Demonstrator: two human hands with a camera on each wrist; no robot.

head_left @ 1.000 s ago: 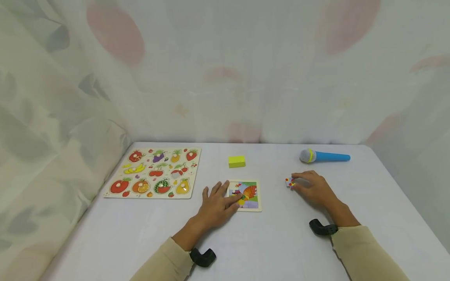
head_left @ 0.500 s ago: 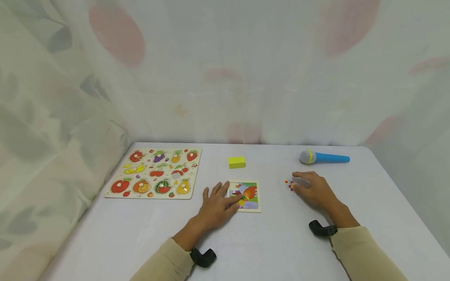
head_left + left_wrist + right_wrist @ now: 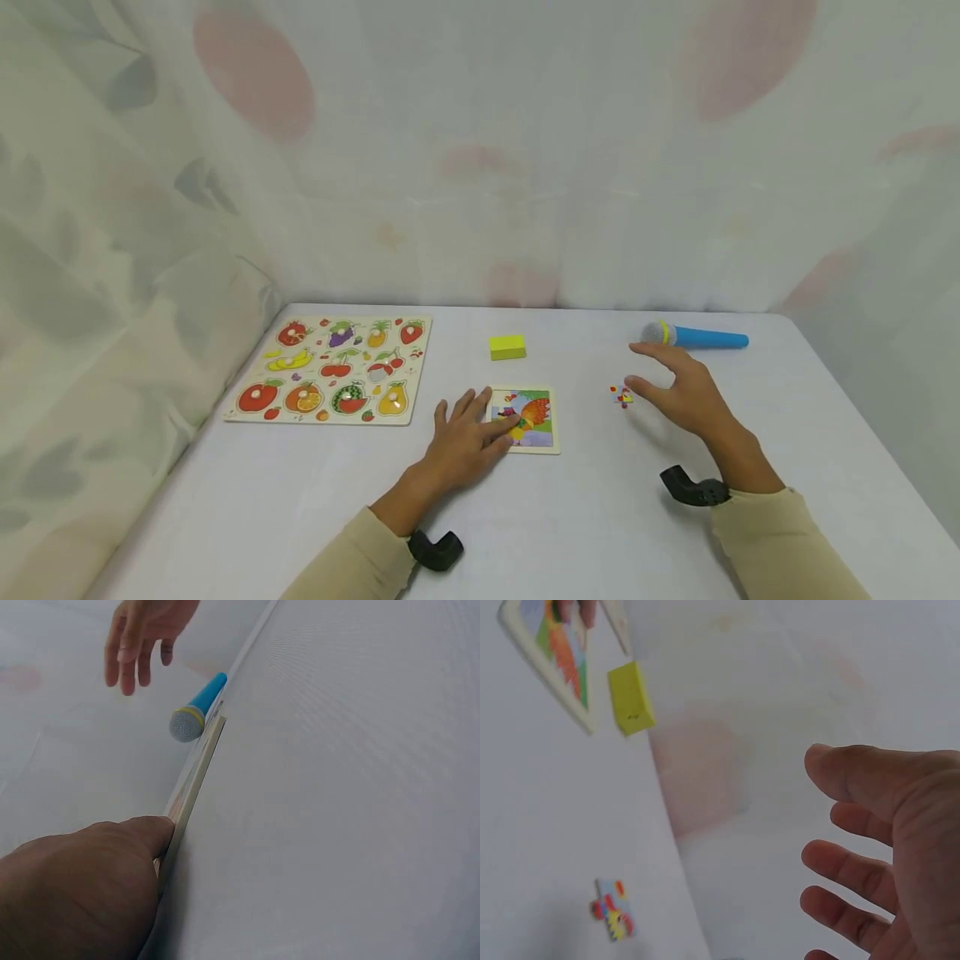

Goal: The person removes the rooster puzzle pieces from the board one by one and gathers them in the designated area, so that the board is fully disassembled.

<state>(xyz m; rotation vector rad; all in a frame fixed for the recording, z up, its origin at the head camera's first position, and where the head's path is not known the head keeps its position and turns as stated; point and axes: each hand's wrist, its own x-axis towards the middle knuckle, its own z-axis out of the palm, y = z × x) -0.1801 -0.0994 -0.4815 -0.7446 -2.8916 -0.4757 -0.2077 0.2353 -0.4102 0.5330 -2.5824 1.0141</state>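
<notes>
Right hand (image 3: 693, 400) hovers above the table (image 3: 585, 517), thumb and fingers spread wide, just right of a small puzzle piece (image 3: 622, 397). Left hand (image 3: 463, 446), fingers extended, rests on the left side of a framed puzzle (image 3: 540, 417), with a yellow block (image 3: 507, 347) farther back and a toy microphone (image 3: 705, 337) far right.

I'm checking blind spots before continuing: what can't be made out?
Lower left corner of the framed puzzle, head view: covered by the left hand.
Print on the loose piece, head view: too small.
Framed puzzle, right wrist view: cut off by top edge.
Right hand, right wrist view: cut off by right edge.
</notes>
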